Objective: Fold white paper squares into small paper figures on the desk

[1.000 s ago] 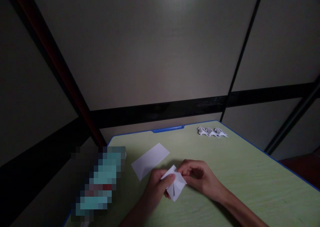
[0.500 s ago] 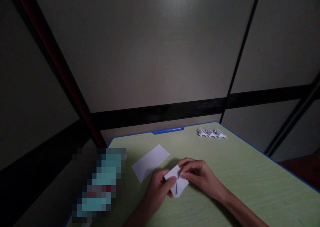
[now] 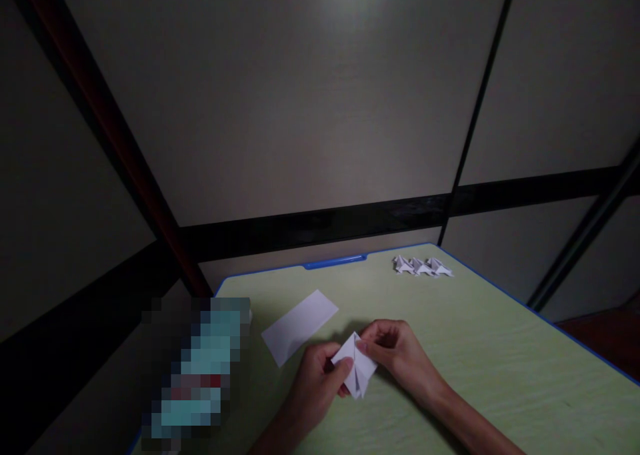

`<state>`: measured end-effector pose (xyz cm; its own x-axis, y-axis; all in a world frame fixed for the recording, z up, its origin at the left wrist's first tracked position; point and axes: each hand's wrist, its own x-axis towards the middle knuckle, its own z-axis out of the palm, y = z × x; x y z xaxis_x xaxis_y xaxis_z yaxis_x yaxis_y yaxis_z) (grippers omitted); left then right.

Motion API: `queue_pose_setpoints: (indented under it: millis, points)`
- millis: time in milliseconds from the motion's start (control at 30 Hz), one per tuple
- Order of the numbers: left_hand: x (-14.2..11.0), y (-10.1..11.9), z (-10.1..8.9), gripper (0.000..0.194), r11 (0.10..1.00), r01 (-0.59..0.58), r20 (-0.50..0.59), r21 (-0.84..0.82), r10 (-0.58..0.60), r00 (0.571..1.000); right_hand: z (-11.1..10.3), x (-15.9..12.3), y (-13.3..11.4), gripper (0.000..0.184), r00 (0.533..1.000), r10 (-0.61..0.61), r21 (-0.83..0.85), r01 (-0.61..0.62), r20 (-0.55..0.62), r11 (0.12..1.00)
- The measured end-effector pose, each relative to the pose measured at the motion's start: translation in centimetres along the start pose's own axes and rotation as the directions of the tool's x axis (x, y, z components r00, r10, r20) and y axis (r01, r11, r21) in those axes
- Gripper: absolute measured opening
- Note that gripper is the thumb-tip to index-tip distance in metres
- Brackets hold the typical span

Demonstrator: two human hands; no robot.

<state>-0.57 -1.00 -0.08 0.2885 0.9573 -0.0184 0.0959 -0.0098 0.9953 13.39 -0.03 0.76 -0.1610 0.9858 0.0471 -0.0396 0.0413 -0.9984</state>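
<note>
A small piece of folded white paper [image 3: 355, 367] is held between my two hands above the table. My left hand [image 3: 324, 375] grips its left side, thumb on top and fingers beneath. On the upper right edge, my right hand [image 3: 393, 347] pinches a flap between thumb and fingers. Creases run down the paper's middle, and its lower end splits into pointed flaps. Just beyond my left hand lies a flat white rectangular sheet [image 3: 300, 327].
Three folded white paper figures [image 3: 423, 266] stand in a row at the table's far right. A pixelated turquoise object [image 3: 200, 368] lies along the left edge. The pale green table [image 3: 500, 348] has a blue rim and a blue handle [image 3: 335, 262] at the back, near wall panels.
The upper right flap of the folded paper now lies flatter, its edge along the centre line. My right thumb has moved slightly up and left on it.
</note>
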Motion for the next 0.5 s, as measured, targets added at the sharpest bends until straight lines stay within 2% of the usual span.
queue_pose_setpoints:
  millis: [167,367,500]
  points:
    - [0.08,0.36,0.08,0.019,1.0,0.012,0.004,-0.019,-0.012,1.0,0.37,-0.19,-0.28,0.014,1.0,0.007,-0.029,-0.007,-0.029,1.0]
    - [0.12,0.13,0.28,0.024,0.995,-0.031,-0.046,0.097,0.036,0.998,0.51,-0.02,0.09,0.01,1.0,-0.001,-0.019,0.001,-0.018,1.0]
    - [-0.02,-0.04,0.16,0.023,0.992,-0.045,-0.048,0.121,0.052,0.998,0.72,-0.04,0.12,0.01,0.998,0.032,0.017,-0.031,-0.055,0.999]
